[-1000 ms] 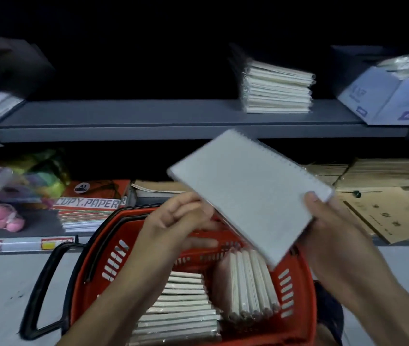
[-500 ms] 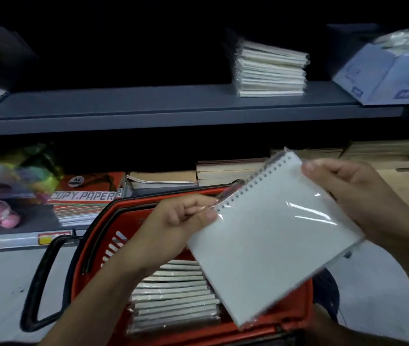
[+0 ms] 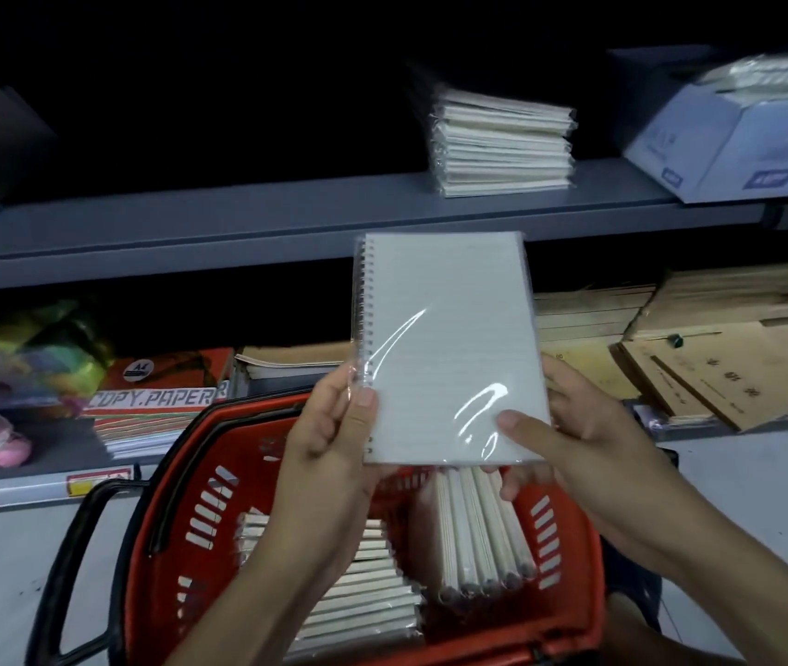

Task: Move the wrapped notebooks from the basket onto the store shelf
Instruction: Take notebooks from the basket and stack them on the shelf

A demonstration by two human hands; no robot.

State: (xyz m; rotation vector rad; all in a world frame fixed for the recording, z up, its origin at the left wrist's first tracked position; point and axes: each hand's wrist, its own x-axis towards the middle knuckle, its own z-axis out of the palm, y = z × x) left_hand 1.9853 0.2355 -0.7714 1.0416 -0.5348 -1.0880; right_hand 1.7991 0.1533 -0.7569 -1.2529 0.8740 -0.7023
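The task is sitting somewhere in its middle stretch, judging by how things are lying. One wrapped notebook (image 3: 449, 348) is being held upright above the red basket (image 3: 176, 502), its spiral edge facing nine o'clock and its top edge reaching up in front of the grey store shelf (image 3: 219, 223). The left hand (image 3: 329, 435) is pinching the lower spiral corner, thumb curled onto the front of the wrap; the right hand (image 3: 574, 435) is gripping the lower corner at three o'clock, thumb pressing on the front and the other fingers curling behind. Neither hand is free.

On the shelf, toward one o'clock from the held notebook, a stack of wrapped notebooks (image 3: 502, 146) is already lying flat, so part of the work is looking done. Much is remaining: in the basket a flat pile of notebooks (image 3: 363, 598) is lying at seven o'clock below the hands, and an upright bundle (image 3: 478, 526) is standing at five o'clock beside it. How many there are I cannot tell.

The held notebook is not yet resting on anything; it probably needs lifting toward the shelf stack next.
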